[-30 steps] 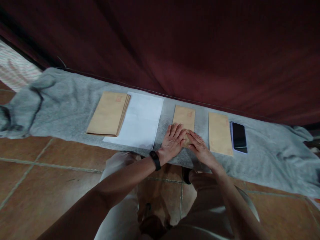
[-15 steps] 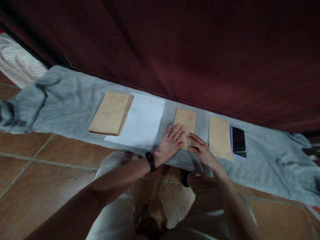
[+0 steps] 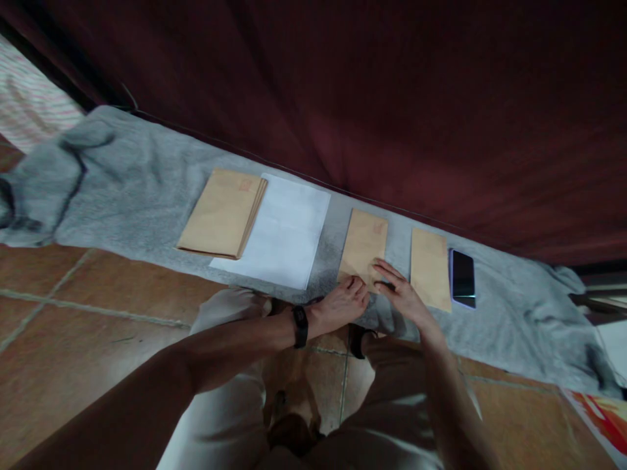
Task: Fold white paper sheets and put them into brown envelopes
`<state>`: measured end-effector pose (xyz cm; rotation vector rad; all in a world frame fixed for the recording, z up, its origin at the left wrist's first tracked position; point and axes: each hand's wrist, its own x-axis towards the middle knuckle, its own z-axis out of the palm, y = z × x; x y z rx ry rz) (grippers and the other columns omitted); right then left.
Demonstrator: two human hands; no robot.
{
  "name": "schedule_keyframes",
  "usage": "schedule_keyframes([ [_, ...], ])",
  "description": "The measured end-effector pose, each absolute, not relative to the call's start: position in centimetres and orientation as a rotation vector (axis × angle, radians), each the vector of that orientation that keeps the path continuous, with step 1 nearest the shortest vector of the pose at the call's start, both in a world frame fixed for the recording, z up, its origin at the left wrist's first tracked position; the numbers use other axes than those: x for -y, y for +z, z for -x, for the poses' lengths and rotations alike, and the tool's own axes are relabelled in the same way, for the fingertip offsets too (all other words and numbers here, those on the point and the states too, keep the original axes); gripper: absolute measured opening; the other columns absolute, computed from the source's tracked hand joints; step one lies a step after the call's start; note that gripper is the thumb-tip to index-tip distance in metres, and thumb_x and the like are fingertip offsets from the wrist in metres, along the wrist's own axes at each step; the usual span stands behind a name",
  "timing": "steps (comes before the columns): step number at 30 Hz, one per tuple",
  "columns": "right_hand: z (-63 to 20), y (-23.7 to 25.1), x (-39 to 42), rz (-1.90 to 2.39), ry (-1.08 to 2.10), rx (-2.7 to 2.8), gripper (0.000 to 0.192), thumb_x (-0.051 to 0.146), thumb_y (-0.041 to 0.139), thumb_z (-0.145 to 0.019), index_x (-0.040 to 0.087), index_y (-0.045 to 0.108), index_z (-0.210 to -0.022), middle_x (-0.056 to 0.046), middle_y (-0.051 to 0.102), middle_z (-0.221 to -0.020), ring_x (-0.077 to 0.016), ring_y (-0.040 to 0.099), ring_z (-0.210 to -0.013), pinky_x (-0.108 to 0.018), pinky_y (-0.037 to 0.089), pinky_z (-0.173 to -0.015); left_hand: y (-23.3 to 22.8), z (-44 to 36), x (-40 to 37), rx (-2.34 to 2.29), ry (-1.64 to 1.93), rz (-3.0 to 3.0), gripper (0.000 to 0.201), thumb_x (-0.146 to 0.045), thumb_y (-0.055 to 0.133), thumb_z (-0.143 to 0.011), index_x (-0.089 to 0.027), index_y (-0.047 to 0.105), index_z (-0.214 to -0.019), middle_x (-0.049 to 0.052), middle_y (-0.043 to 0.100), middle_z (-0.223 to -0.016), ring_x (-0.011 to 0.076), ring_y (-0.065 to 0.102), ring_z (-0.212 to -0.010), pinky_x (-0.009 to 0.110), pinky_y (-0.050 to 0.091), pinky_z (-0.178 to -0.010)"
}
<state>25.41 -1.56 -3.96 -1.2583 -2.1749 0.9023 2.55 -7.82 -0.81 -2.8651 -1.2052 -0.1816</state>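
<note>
Head view: left hand [image 3: 343, 301] and right hand [image 3: 400, 292], fingers pressed flat, rest on the near end of a flat tan paper envelope [image 3: 365, 243] lying on a fuzzy grey blanket [image 3: 147, 189]; its contents are hidden.

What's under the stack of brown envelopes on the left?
The stack of brown envelopes lies on the grey blanket, its right edge overlapping the white paper. Anything else beneath it is covered.

On my grey fleece blanket [image 3: 147, 189], a brown envelope stack [image 3: 223, 214] overlaps white paper sheets [image 3: 277, 232]; a dark smartphone [image 3: 462, 277] lies by another tan envelope [image 3: 430, 267] toward its right end.
</note>
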Motion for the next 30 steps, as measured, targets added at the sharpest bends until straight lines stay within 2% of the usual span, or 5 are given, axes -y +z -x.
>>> schedule_keyframes([
  [3,-24.8,-2.9,0.6,1.365,0.796,2.053,0.048,0.052,0.049,-0.102,0.027,0.062,-0.142,-0.009,0.058,-0.15,-0.0256,0.049,-0.143,-0.051,0.036,-0.123,-0.7,-2.7,8.5,1.287,-0.173,2.883,0.042,-0.036,0.042,-0.105,-0.009,0.067,-0.126,0.02,0.066,-0.129,0.0316,0.053,-0.124,0.045,0.04,-0.104],
  [8,-22.1,-1.9,-3.1,1.414,0.604,2.104,0.062,0.059,0.034,-0.105,0.025,0.046,-0.155,-0.008,0.04,-0.164,-0.0241,0.031,-0.155,-0.05,0.023,-0.129,-1.2,-3.0,9.3,1.321,-0.195,2.88,0.065,-0.054,0.046,-0.101,0.0,0.064,-0.133,0.029,0.058,-0.141,0.0377,0.05,-0.132,0.051,0.035,-0.112],
  [16,-17.1,-4.1,-8.9,1.608,0.4,2.273,0.07,0.056,0.019,-0.107,0.012,0.043,-0.156,-0.015,0.035,-0.165,-0.0259,0.026,-0.156,-0.049,0.019,-0.129,-3.6,-3.6,9.6,1.35,-0.27,2.759,0.075,-0.058,0.049,-0.098,0.004,0.059,-0.138,0.032,0.056,-0.143,0.0412,0.052,-0.133,0.058,0.038,-0.113],
  [21,-16.3,-5.1,-8.6,1.575,0.324,2.327,0.06,0.049,0.025,-0.108,0.021,0.034,-0.16,-0.011,0.033,-0.167,-0.0274,0.026,-0.156,-0.057,0.019,-0.127,-4.2,-4.0,9.7,1.365,-0.297,2.691,0.079,-0.063,0.053,-0.094,0.003,0.062,-0.136,0.032,0.057,-0.141,0.0429,0.054,-0.131,0.062,0.04,-0.111],
  [30,-17.8,-4.1,-5.0,1.433,0.435,2.578,0.061,0.05,0.018,-0.109,0.023,0.028,-0.163,-0.005,0.026,-0.17,-0.0203,0.019,-0.158,-0.046,0.014,-0.131,-3.5,-3.8,9.8,1.347,-0.253,2.735,0.073,-0.052,0.055,-0.097,0.001,0.051,-0.147,0.033,0.054,-0.145,0.0431,0.051,-0.135,0.062,0.038,-0.111],
])
